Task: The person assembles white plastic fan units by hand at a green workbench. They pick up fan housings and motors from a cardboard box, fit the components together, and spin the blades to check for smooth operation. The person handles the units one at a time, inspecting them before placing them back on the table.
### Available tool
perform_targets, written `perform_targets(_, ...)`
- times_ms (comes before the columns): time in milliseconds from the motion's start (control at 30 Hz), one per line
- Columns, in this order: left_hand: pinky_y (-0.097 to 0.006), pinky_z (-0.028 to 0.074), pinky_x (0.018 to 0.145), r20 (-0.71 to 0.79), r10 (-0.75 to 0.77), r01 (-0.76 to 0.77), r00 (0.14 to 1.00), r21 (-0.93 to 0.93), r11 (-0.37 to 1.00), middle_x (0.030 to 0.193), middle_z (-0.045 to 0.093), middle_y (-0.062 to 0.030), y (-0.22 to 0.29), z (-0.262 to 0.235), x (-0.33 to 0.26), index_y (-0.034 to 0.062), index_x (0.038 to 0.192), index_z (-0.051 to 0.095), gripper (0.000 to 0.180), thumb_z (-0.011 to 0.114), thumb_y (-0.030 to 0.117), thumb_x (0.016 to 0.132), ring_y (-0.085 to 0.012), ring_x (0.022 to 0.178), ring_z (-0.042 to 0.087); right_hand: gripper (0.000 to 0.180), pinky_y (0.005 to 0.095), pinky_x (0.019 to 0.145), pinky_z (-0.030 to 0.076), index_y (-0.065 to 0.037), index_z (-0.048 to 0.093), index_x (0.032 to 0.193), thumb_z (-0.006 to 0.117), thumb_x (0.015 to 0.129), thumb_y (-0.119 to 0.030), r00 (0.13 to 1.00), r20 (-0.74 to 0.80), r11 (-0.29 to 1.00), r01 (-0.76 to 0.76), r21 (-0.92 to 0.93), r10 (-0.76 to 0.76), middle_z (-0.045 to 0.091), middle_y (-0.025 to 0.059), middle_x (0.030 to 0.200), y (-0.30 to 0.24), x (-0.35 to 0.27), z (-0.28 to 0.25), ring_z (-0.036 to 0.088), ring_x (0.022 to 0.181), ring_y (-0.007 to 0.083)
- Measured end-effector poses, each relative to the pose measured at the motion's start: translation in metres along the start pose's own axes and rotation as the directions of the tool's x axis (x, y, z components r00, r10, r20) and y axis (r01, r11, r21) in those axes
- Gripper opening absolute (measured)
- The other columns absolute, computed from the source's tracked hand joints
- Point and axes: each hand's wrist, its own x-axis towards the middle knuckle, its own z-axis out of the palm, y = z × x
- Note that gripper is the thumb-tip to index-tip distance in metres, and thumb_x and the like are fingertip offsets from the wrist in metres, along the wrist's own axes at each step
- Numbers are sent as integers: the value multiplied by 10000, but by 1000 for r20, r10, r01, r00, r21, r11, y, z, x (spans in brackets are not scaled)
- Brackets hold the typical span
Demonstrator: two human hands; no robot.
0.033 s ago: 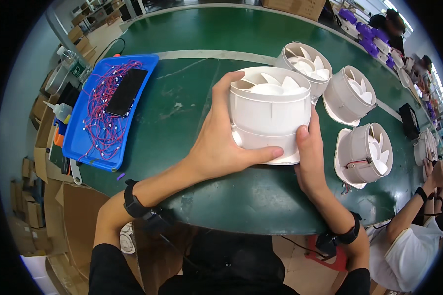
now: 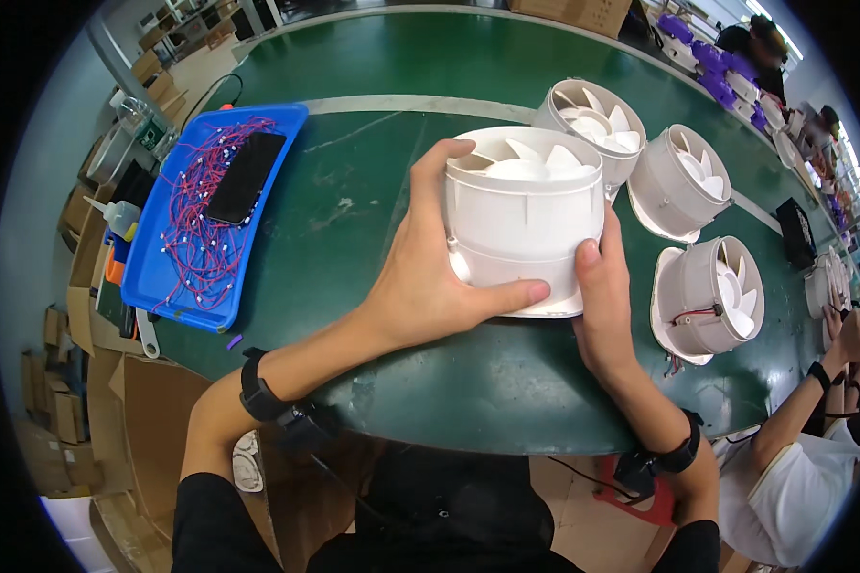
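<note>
Between my two hands is a white round duct fan (image 2: pixel 526 224), its blades facing up inside the ring. My left hand (image 2: pixel 428 258) grips its left side, the thumb lying across the lower front and the fingers reaching up to the rim. On the right side my right hand (image 2: pixel 602 296) is closed round it, thumb up against the wall, its other fingers partly hidden behind. Close by on the right are more white fans: one behind (image 2: pixel 597 129), a tilted one (image 2: pixel 680 181), and one on its side with thin red and black wires (image 2: pixel 707 296).
A blue tray (image 2: pixel 139 277) at the left holds many red-purple wires with white connectors and a black phone (image 2: pixel 247 179). Beside it stand a small squeeze bottle (image 2: pixel 119 218) and a water bottle (image 2: pixel 143 124). At the right edge, a co-worker's arm (image 2: pixel 788 415) reaches onto the green table (image 2: pixel 354 201).
</note>
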Motion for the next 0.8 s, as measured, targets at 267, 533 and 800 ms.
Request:
perform_targets(267, -449, 388, 1077, 189, -126, 181, 974, -310, 933, 1387, 390, -162, -6, -13, 14, 100, 1440, 255, 929, 849, 166, 729, -348, 1304, 426, 703, 374, 1094, 316, 70, 256, 1454, 560, 975, -345, 997, -78, 999, 16, 31, -14, 404, 235, 1405, -1, 4, -4, 411, 1312, 281)
perform_targets(533, -416, 433, 1014, 22, -118, 120, 993, -110, 987, 1279, 468, -171, 5, 4, 7, 74, 1318, 318, 850, 878, 166, 684, -298, 1209, 496, 703, 374, 1087, 331, 67, 260, 1451, 581, 968, -331, 995, -85, 999, 48, 1, -48, 411, 232, 1393, -5, -1, 6, 421, 1298, 281)
perform_targets(800, -465, 390, 1075, 220, -156, 225, 963, -336, 915, 1391, 381, -145, -8, -19, 16, 114, 1382, 324, 885, 868, 139, 684, -314, 1314, 416, 695, 371, 1083, 336, 62, 260, 1456, 578, 969, -319, 995, -91, 994, 49, 96, -40, 411, 226, 1394, 0, 2, 4, 418, 1301, 275)
